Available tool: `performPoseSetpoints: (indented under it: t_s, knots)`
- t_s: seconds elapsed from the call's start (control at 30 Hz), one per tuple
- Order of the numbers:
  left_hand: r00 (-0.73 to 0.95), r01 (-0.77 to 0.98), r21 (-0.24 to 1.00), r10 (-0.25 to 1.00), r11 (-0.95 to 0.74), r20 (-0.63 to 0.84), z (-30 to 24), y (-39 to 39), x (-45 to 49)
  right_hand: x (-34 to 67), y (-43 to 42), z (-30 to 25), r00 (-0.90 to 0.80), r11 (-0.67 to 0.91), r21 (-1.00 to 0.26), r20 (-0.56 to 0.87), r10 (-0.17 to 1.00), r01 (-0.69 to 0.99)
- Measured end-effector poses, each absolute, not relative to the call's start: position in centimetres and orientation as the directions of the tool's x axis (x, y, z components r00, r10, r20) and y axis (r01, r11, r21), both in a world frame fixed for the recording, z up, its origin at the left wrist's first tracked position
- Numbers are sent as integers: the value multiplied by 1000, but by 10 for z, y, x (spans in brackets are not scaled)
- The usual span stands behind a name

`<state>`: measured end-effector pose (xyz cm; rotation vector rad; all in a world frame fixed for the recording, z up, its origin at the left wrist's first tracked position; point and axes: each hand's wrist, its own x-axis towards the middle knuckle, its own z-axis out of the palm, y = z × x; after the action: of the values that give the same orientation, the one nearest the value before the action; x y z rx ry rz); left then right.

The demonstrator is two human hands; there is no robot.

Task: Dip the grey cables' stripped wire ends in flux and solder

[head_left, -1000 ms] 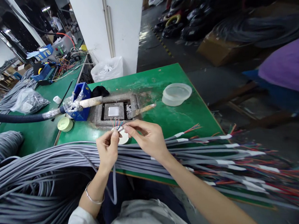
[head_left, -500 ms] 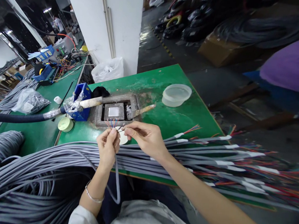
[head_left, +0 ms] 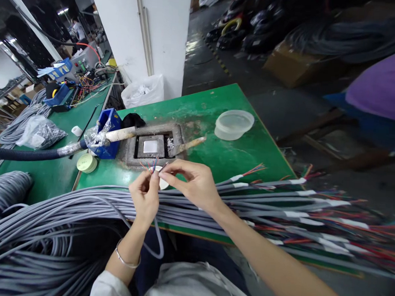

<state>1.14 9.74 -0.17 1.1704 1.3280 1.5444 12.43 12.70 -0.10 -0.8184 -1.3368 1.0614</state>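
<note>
My left hand (head_left: 145,191) is closed around the end of a grey cable (head_left: 158,241), whose lower part hangs in a loop beneath the wrist. Thin red and blue wires (head_left: 154,164) fan out above its thumb and fingertips. Close beside it, my right hand (head_left: 191,178) pinches a dark wire (head_left: 164,167) from the same end between thumb and forefinger. A white round dish (head_left: 163,184) is partly hidden behind the hands. Below them a thick bundle of grey cables (head_left: 92,200) crosses the table's front edge, with stripped, coloured ends (head_left: 352,223) on the right.
Beyond the hands sits a solder pot (head_left: 150,147) in a grimy frame, with a scraper (head_left: 191,144) lying across it. An extraction hose (head_left: 34,156) reaches over a blue bin (head_left: 106,150). A clear plastic tub (head_left: 233,124) and a pale round tin (head_left: 86,163) stand on the green table (head_left: 206,104).
My right fingertips have shifted slightly left, closer to the left thumb. The left hand has turned a little and moved slightly right, and the hanging cable loop has swung right.
</note>
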Motion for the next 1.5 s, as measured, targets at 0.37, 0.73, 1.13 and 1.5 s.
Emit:
performPoseSetpoints:
  t_s: [0.37, 0.73, 1.13, 1.5]
  knots:
    - [-195, 45, 950, 930, -308, 311, -9, 91, 6, 128, 130, 2, -137, 199, -963, 225, 965, -184]
    - [-161, -16, 981, 969, -191, 186, -13, 92, 5, 128, 129, 3, -81, 271, -960, 277, 958, -76]
    - [-121, -199, 978, 992, -66, 43, -8, 91, 1, 131, 130, 8, -84, 205, -956, 227, 970, -209]
    - [-150, -135, 991, 989, -20, -1, -4, 90, 2, 130, 127, 5, -44, 355, -933, 358, 933, -61]
